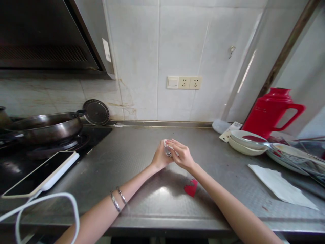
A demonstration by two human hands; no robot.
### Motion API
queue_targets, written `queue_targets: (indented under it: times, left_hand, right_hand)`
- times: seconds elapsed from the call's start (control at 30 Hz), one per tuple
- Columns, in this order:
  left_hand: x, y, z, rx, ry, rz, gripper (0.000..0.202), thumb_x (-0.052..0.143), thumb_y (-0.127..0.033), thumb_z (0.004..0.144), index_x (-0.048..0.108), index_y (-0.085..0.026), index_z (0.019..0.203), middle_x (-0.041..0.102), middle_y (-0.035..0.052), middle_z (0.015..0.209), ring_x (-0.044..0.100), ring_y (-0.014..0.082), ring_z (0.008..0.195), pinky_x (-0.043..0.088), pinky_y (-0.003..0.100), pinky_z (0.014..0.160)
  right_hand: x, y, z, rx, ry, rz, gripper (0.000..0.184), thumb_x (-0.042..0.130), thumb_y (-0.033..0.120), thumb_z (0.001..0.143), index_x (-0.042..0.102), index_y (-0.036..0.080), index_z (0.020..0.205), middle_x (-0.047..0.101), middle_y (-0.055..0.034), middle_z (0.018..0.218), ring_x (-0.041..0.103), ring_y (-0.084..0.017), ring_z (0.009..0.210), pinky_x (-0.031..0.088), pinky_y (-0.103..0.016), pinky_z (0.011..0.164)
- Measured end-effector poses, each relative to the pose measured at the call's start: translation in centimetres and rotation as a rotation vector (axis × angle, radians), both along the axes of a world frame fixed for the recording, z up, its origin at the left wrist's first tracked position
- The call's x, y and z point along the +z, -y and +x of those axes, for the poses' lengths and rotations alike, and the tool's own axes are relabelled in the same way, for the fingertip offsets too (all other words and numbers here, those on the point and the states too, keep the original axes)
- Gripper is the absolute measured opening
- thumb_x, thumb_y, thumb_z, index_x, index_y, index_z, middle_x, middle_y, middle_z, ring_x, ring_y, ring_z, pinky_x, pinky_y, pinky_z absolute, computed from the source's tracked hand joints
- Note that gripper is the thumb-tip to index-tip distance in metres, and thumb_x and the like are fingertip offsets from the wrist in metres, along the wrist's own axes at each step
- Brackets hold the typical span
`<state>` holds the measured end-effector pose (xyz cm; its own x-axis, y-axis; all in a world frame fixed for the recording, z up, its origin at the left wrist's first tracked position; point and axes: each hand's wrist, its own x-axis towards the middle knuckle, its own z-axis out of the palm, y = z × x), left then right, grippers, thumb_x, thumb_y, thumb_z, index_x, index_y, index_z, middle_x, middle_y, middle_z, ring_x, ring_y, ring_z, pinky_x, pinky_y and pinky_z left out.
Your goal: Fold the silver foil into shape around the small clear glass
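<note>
Above the middle of the steel counter [132,142], my two hands meet around a small white and silvery thing [167,150], perhaps crumpled paper or foil. My left hand [159,158] is closed around its left side and underside. From the right, my right hand [183,156] covers it, with the fingers bent over the top. Most of the thing is hidden between the palms. A red scrap [191,188] with a jagged edge lies on the counter, close to my right forearm.
Left, a phone [40,174] with a white cable [50,196] lies by the stove, which bears a steel pan [48,127]. At right are a white paper sheet [279,184], stacked bowls [247,147], plates [286,161] and a red thermos [266,113]. A tiled wall [137,51] stands behind.
</note>
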<state>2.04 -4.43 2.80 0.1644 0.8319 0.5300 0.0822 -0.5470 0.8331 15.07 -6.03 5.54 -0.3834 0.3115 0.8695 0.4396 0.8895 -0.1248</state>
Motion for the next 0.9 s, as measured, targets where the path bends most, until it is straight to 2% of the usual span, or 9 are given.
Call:
queue_targets:
  times: [0.1,0.2,0.33,0.53,0.63,0.77,0.9]
  left_hand:
    - [0.4,0.0,-0.1,0.015,-0.049,0.036,0.06,0.076,-0.021,0.059,0.045,-0.018,0.11,0.063,0.009,0.108,0.062,0.0221,0.1,0.047,0.037,0.092]
    - [0.8,0.3,-0.2,0.046,-0.07,-0.036,0.065,0.074,-0.023,0.06,0.04,-0.018,0.116,0.065,0.0081,0.102,0.065,0.0215,0.091,0.051,0.036,0.083]
    - [1.2,0.6,-0.2,0.083,-0.129,-0.086,0.067,0.076,-0.021,0.056,0.044,-0.018,0.115,0.067,0.0056,0.098,0.065,0.019,0.081,0.053,0.032,0.072]
    - [1.1,0.5,-0.1,0.135,-0.116,-0.109,0.071,0.08,-0.023,0.054,0.047,-0.018,0.116,0.067,0.0047,0.099,0.065,0.018,0.083,0.052,0.03,0.074]
    - [0.9,0.2,-0.2,0.123,-0.105,-0.081,0.067,0.08,-0.023,0.054,0.047,-0.017,0.112,0.067,0.0063,0.101,0.065,0.0192,0.086,0.051,0.03,0.076]
    - [0.6,-0.1,-0.5,0.126,-0.134,-0.062,0.052,0.074,-0.026,0.063,0.047,-0.017,0.107,0.068,0.0069,0.098,0.066,0.0195,0.084,0.052,0.031,0.074]
    - [0.5,-0.1,-0.4,0.079,-0.084,-0.061,0.052,0.074,-0.025,0.062,0.046,-0.017,0.105,0.067,0.0064,0.099,0.065,0.0183,0.085,0.052,0.03,0.075]
  right_hand:
    - [0.1,0.2,0.0,0.026,0.088,0.06,0.033,0.044,0.014,0.091,0.06,0.021,0.119,0.068,-0.0085,0.114,0.061,-0.021,0.113,0.048,-0.046,0.102]
    - [0.2,0.1,0.3,0.049,0.154,0.112,0.034,0.046,0.013,0.09,0.058,0.02,0.122,0.067,-0.0096,0.116,0.06,-0.021,0.115,0.046,-0.046,0.104]
    - [0.4,-0.7,1.4,0.011,0.154,0.118,0.033,0.045,0.013,0.091,0.058,0.019,0.121,0.067,-0.0109,0.116,0.06,-0.021,0.114,0.047,-0.047,0.103]
    - [0.2,-1.1,1.8,-0.05,0.029,0.041,0.034,0.044,0.013,0.091,0.058,0.023,0.121,0.067,-0.0087,0.116,0.061,-0.021,0.113,0.049,-0.045,0.101]
    - [-0.1,-0.7,1.4,-0.034,0.095,0.095,0.036,0.044,0.011,0.09,0.056,0.02,0.124,0.065,-0.0114,0.12,0.056,-0.022,0.119,0.048,-0.046,0.103]
    - [-0.2,-0.3,1.0,-0.011,0.223,0.174,0.038,0.045,0.011,0.09,0.053,0.017,0.127,0.062,-0.013,0.123,0.053,-0.022,0.122,0.045,-0.047,0.105]
    - [0.1,-0.5,1.3,0.021,0.257,0.2,0.039,0.045,0.011,0.089,0.052,0.016,0.127,0.062,-0.0136,0.123,0.054,-0.021,0.122,0.044,-0.046,0.106]
